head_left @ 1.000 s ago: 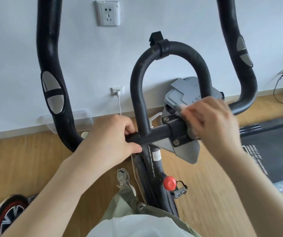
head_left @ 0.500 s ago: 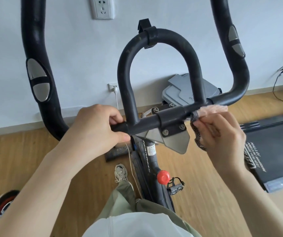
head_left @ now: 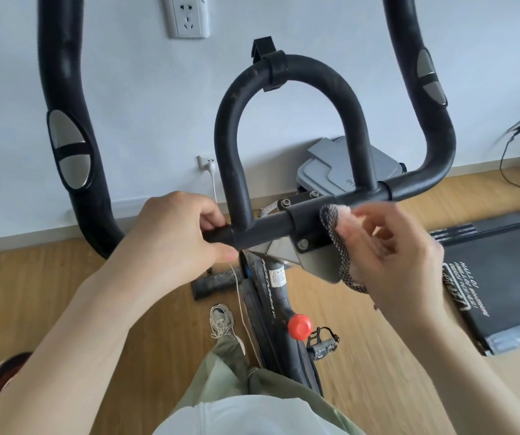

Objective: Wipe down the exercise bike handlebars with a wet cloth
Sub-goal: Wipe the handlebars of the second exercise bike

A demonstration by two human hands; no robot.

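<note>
Here, head view: the left hand (head_left: 174, 233) is wrapped closed around the black crossbar (head_left: 262, 229) of the handlebars (head_left: 290, 127), just left of the central loop, thumb underneath and fingers over the top. The right hand (head_left: 390, 255) holds the cloth (head_left: 337, 243), a pink pad with a dark netted edge, pinched between thumb and fingers; the remaining fingers are loosely spread and slightly blurred. The cloth lies on the near side of the crossbar, just right of the bolted clamp (head_left: 302, 233), its upper end touching the bar and its netted edge hanging down past the grey bracket plate (head_left: 315, 262). The fingers sit right of the cloth. A red knob (head_left: 299, 327) shows on the frame below.
</note>
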